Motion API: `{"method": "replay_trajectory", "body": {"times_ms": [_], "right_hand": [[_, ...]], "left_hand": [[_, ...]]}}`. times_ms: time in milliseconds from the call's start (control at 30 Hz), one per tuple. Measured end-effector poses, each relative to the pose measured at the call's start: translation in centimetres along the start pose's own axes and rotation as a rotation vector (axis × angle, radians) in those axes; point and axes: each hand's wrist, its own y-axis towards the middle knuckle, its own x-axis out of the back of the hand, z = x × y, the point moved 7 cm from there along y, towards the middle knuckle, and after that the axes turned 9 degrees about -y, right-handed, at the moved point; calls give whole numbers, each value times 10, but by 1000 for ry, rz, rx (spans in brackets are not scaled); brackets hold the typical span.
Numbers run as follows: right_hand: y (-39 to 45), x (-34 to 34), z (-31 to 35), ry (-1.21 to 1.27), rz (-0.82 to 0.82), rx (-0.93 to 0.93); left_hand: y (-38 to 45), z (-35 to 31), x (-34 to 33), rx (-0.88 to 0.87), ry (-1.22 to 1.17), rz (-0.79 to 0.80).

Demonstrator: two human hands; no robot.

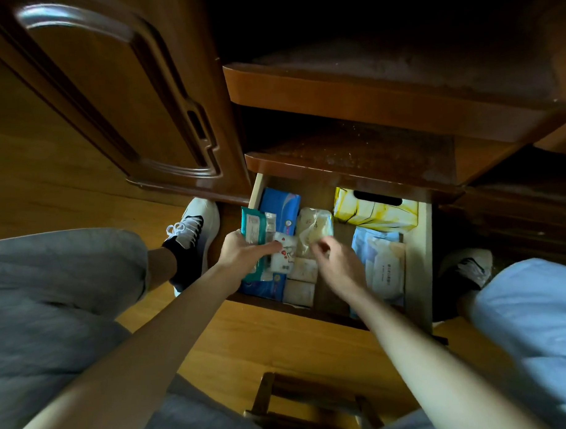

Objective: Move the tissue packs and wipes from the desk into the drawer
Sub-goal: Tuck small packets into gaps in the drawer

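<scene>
Under dark desk: open drawer (pixel 424 241), wooden floor (pixel 263 343).

In the drawer: yellow-and-white tissue box (pixel 374 209) at one o'clock, blue pack (pixel 279 206) and teal wipes (pixel 252 225) at eleven, white pack with red hearts (pixel 283 254) in the centre.

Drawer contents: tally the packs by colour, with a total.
In the drawer:
Blue packs: 2
Teal wipes pack: 1
Yellow tissue box: 1
White or cream packs: 6, some partly hidden by the hands
Total: about 10
</scene>
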Motion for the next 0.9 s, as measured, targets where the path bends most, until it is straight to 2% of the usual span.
{"method": "replay_trajectory", "body": {"times_ms": [67,100,200,267,367,433,500,633,800,900], "right_hand": [[-3,9,13,423,158,79],[-6,11,19,523,245,126],[-15,13,17,435,299,222],[-21,6,8,464,355,184],[-32,-8,3,444,526,158],[-35,-15,-1,427,581,142],[-32,-16,-11,424,540,85],[-17,-19,-54,368,347,-114],[-22,-51,-54,38,368,-42],[-23,-57,-36,-97,282,24]], "left_hand": [[-2,2,-5,11,129,19],[-3,2,-8,13,187,20],[-7,4,-17,14,239,84],[-10,6,-21,16,253,108],[-12,5,-20,-6,307,61],[-11,3,-20,-32,297,36],[-9,0,-16,-51,236,-20],[-2,-3,1,-19,51,-141],[0,6,5,49,-44,-155],[-1,7,2,53,-50,-141]]}}
